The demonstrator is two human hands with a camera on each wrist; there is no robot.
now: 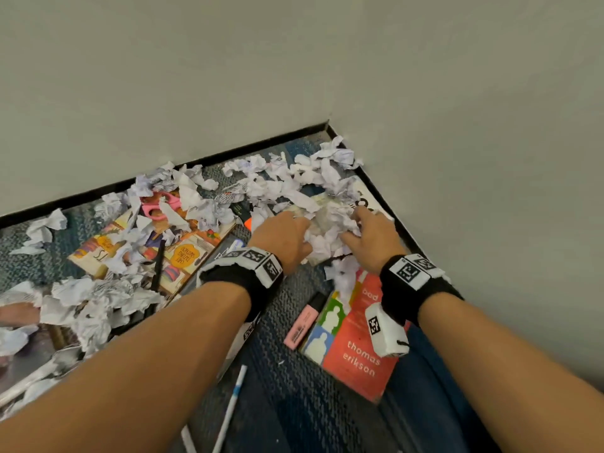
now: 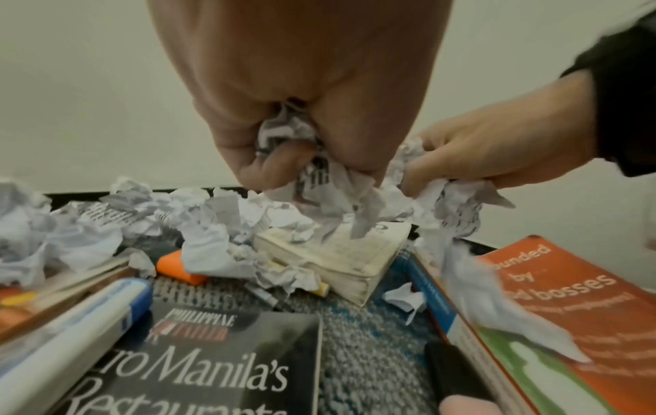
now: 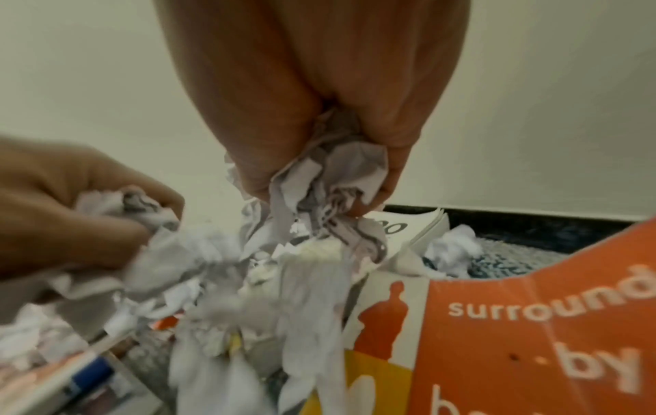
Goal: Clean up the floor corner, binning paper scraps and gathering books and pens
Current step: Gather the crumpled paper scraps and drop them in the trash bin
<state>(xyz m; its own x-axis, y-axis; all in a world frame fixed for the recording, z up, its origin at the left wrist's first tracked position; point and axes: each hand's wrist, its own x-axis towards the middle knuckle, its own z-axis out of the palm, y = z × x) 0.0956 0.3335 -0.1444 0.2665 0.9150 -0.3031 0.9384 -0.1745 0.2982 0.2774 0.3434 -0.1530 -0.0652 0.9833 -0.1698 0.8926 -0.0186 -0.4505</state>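
Observation:
Crumpled white paper scraps (image 1: 281, 181) litter the carpet corner along both walls. My left hand (image 1: 287, 233) grips a wad of scraps (image 2: 302, 134) in its curled fingers. My right hand (image 1: 366, 230) grips another wad (image 3: 333, 174) just to the right, above a worn cream book (image 2: 337, 252). An orange paperback (image 1: 356, 348) lies under my right wrist, with a pink highlighter (image 1: 302, 325) at its left side. An illustrated book (image 1: 183, 253), half buried in scraps, lies to the left with a black pen (image 1: 158, 266) across it.
Pink scissors (image 1: 160, 206) sit among the scraps near the left wall. A black magazine (image 2: 213, 365) lies below my left wrist, an orange highlighter (image 2: 177, 266) beyond it. A white pen (image 1: 232, 410) lies on the carpet near me. A white book (image 1: 369, 197) lies against the right wall.

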